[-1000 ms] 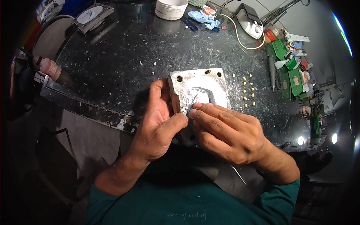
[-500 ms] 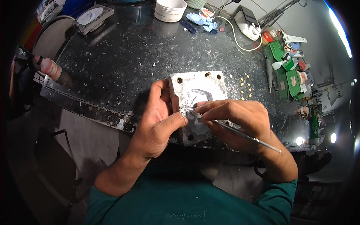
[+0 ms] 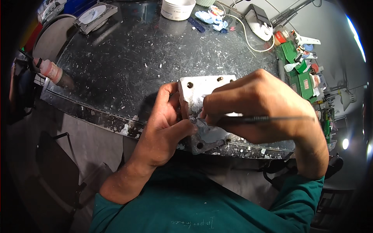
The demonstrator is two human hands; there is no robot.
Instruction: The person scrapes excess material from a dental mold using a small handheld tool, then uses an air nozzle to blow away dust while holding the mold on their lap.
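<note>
A squarish dental flask half (image 3: pixel 208 82), whitened by plaster and holed at its corners, sits at the near edge of the bench. My left hand (image 3: pixel 159 130) grips its left side, thumb over the rim. Above the flask, my right hand (image 3: pixel 262 103) is closed around a slim metal carving tool (image 3: pixel 264 119) with a ribbed handle. The tool's shaft points right across my wrist; its working tip is hidden by my fingers. Much of the plaster inside the flask is covered by that hand.
The dark bench (image 3: pixel 116 73) is scratched and flecked with plaster. At the back stand a white tub (image 3: pixel 177 9), crumpled blue material (image 3: pixel 210 17) and a white device (image 3: pixel 258 25) with a cable. Green boxes (image 3: pixel 302 85) line the right side; a pinkish bottle (image 3: pixel 51 71) is at left.
My right hand has risen and turned, swinging the tool's handle nearly level. It now covers more of the flask and the small yellowish teeth seen beside it. My left hand keeps its grip.
</note>
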